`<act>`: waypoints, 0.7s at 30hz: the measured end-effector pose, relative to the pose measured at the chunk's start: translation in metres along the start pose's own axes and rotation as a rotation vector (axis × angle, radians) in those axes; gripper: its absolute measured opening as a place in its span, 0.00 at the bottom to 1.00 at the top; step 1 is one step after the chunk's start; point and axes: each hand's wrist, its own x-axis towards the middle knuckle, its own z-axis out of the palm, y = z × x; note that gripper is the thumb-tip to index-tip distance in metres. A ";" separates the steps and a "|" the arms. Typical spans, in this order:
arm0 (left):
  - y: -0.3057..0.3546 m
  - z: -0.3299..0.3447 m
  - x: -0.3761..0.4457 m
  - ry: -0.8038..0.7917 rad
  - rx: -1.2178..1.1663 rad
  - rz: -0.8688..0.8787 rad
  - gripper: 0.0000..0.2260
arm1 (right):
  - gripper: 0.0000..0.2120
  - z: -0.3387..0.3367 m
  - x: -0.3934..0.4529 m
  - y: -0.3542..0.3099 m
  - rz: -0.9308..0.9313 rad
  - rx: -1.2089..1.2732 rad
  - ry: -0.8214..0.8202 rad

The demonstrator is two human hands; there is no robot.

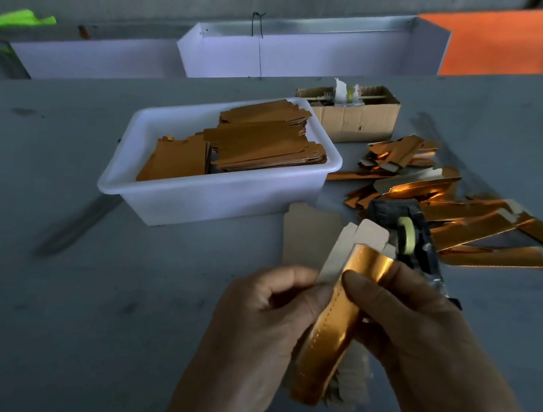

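Head view: gold carton (pixel 333 328) between left hand (pixel 257 328), right hand (pixel 418 336).

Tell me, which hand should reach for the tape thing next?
Probably the right hand: it grips the gold carton just in front of the black tape dispenser, on that same side. The left hand pinches the carton's pale flap farther from it and could hold the carton alone.

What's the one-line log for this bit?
left hand: grips gold carton | right hand: pinches gold carton | white tub: holds flat gold blanks | folded cartons: piled right of tub
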 end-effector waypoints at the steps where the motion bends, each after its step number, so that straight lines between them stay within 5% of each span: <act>1: -0.002 0.002 -0.001 0.054 0.026 0.020 0.05 | 0.11 0.000 0.000 0.001 -0.006 -0.007 0.026; 4: -0.008 0.008 -0.004 0.205 0.204 0.140 0.06 | 0.12 0.004 -0.001 0.004 -0.046 -0.075 0.088; 8: -0.011 0.022 -0.010 0.338 0.926 0.451 0.09 | 0.08 0.010 -0.002 0.006 -0.114 -0.134 0.155; 12: -0.010 0.035 -0.013 0.392 1.310 0.439 0.17 | 0.02 0.017 -0.005 0.010 -0.152 -0.156 0.223; 16: -0.012 0.044 -0.018 0.090 1.331 0.225 0.17 | 0.10 0.014 -0.012 0.010 -0.116 -0.167 0.214; 18: -0.014 0.044 -0.019 0.163 1.257 0.258 0.14 | 0.13 0.010 -0.012 0.016 -0.074 -0.218 0.227; 21: -0.026 0.030 -0.023 0.231 1.094 0.430 0.11 | 0.02 0.006 -0.013 0.021 -0.039 -0.180 0.232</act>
